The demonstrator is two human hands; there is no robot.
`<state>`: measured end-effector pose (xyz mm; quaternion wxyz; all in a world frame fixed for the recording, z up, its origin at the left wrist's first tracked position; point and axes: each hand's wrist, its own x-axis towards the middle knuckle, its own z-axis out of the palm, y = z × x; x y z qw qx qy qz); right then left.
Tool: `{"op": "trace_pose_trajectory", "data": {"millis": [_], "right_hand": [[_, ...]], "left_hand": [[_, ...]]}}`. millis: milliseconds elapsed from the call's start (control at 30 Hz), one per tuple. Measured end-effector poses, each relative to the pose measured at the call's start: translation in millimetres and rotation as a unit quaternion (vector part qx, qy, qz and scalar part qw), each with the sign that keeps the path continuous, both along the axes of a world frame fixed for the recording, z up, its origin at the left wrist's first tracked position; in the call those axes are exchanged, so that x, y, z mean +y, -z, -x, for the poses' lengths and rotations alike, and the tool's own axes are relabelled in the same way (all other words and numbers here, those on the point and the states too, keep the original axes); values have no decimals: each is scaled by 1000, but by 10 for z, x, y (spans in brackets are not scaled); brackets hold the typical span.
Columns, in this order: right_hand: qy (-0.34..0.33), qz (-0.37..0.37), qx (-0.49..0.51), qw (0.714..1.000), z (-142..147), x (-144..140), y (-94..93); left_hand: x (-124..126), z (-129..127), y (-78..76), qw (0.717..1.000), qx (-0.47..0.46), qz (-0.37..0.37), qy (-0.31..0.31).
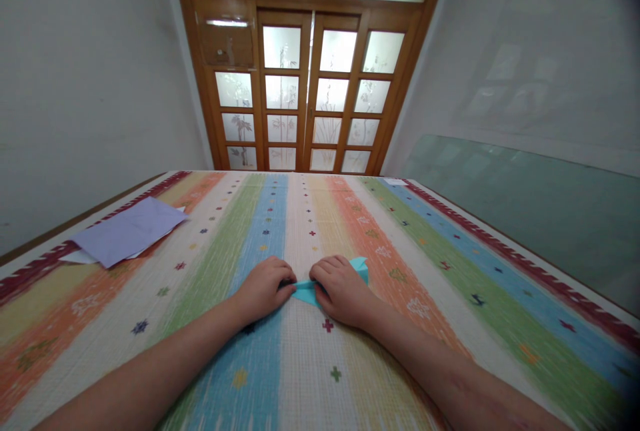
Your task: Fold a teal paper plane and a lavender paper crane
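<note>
A small folded piece of turquoise paper (pixel 306 292) lies low over the striped cloth, between my two hands. My left hand (pixel 267 287) is closed, thumb and fingers pinching the paper's narrow left end. Over its middle and right part my right hand (pixel 343 289) is curled, fingers bent and thumb pressed against the paper. A pointed flap of the paper sticks out beyond the right knuckles. Much of the fold is hidden under the right hand.
The table bears a striped, patterned cloth (pixel 200 284). Purple paper (pixel 133 227) rests on white sheets at the left. A greenish panel (pixel 525 197) stands along the right edge, with walls on both sides. Wooden glazed doors (pixel 307 91) are beyond the far end.
</note>
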<state>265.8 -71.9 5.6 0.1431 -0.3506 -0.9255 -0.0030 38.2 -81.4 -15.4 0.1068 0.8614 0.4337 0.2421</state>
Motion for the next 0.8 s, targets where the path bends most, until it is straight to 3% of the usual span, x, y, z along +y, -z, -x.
{"op": "trace_pose_trajectory", "data": {"millis": [267, 433, 633, 800], "right_hand": [[4, -31, -7, 999, 12, -146, -156], [20, -50, -32, 998, 69, -241, -153], [36, -11, -77, 996, 126, -329, -55], [40, 29, -56, 997, 129, -337, -73]], "left_hand": [[-25, -12, -17, 999, -37, 13, 0], [-39, -6, -19, 1000, -20, -23, 8], [-46, 57, -60, 997, 30, -30, 63], [-33, 108, -131, 992, 63, -35, 105]]}}
